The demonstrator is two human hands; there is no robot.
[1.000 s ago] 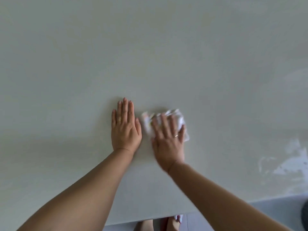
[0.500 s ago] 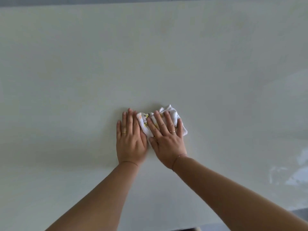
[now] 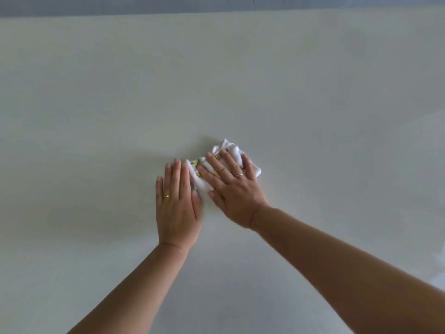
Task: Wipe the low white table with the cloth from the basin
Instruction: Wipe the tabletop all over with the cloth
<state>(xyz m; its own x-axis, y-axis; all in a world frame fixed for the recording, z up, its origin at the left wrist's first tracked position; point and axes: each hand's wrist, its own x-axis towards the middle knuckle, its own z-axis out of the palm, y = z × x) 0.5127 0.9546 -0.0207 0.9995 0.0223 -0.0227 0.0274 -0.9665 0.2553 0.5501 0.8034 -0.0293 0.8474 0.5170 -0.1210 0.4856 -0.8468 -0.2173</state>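
Note:
A crumpled white cloth (image 3: pixel 233 150) with small yellow marks lies on the low white table (image 3: pixel 240 75) near the middle of the view. My right hand (image 3: pixel 233 189) presses flat on it with straight, spread fingers; part of the cloth sticks out past the fingertips. My left hand (image 3: pixel 177 203) lies flat on the tabletop just left of the cloth, its index finger side touching the cloth's left edge. The basin is out of view.
The table's far edge (image 3: pixel 216 15) runs across the top of the view, with grey floor (image 3: pixel 120 6) behind it. A pale wet sheen (image 3: pixel 437 278) shows on the surface at the right edge.
Both hands and the cloth have slid farther from me across the table. The view has tilted up, so the far edge shows and the near edge has dropped out of view.

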